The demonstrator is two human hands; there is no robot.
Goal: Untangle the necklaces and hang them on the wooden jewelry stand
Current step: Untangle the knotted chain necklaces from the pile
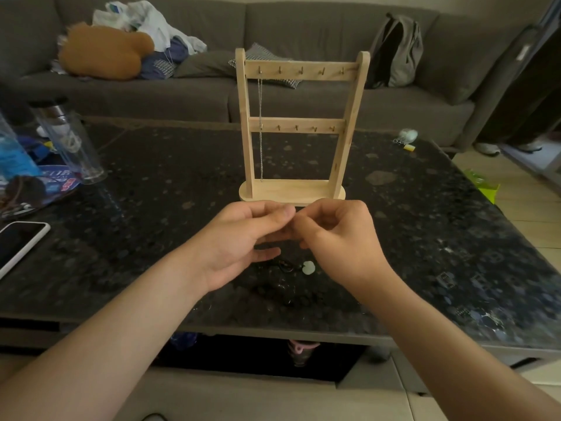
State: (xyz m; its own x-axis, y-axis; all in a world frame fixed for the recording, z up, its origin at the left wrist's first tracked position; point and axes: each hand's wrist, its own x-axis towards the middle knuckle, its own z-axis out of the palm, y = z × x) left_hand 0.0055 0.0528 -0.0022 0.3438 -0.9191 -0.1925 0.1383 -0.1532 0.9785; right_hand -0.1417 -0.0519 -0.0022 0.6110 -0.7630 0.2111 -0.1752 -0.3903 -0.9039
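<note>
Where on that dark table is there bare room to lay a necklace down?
Bare: between the phone and the wooden stand; also the table right of the stand. Crowded: the far-left corner around the glass tumbler, and the near middle, where a necklace lies.

Single head cam, wide-angle, looking forward-down; fingers [282,212] close, dead centre, wooden stand [299,124] just beyond them.

Stand [299,126]: worktop [425,238] centre, before sofa [151,95].
Chain [260,129]: on stand's upper rail, leftmost hook.
Hands: left [243,238] and right [337,238] touching, just before stand's base.
Necklace [308,267]: on worktop, under hands.
Bottle [69,141], phone [18,244]: worktop left.
Toy [103,53], backpack [397,53]: on sofa, left and right.
</note>
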